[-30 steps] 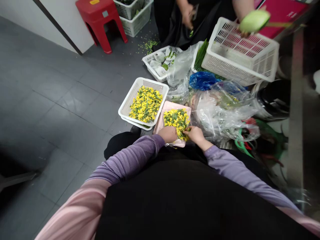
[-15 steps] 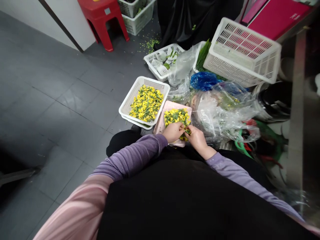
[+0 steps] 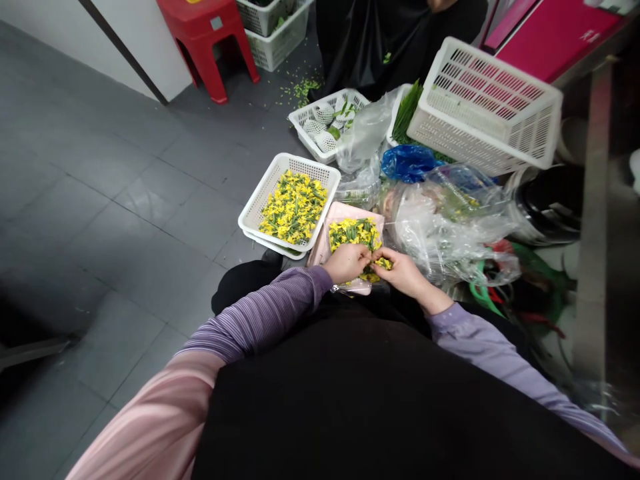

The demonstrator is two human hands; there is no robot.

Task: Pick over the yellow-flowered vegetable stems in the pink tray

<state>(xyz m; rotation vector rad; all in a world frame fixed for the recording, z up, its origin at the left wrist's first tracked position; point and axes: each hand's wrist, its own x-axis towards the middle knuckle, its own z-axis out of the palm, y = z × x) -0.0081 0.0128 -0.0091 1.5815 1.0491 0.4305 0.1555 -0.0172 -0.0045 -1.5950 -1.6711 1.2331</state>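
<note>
In front of my lap lies a pile of yellow flowers with green stems [image 3: 354, 231] on clear plastic, over a pink tray-like surface [image 3: 345, 211]. My left hand [image 3: 349, 263] is closed in a pinch over the pile's near edge, its fingertips meeting those of my right hand. Between the fingers of my right hand [image 3: 403, 269] shows a small yellow flower [image 3: 384, 263]. What the left fingertips hold is too small to make out. Left of the pile stands a white perforated basket [image 3: 250, 217] with many more of these flowers in it.
Plastic bags [image 3: 430, 230] and a blue bag [image 3: 407, 163] lie to the right. Behind are a small white basket [image 3: 301, 123] with netted items and a big tilted crate [image 3: 493, 107]. A red stool [image 3: 200, 23] stands at far left. A person in black clothing [image 3: 360, 47] is opposite.
My right hand has shifted slightly right and turned, and a yellow flower now shows between its fingers. My left hand has barely moved. Part of the other person's hand appears at the top.
</note>
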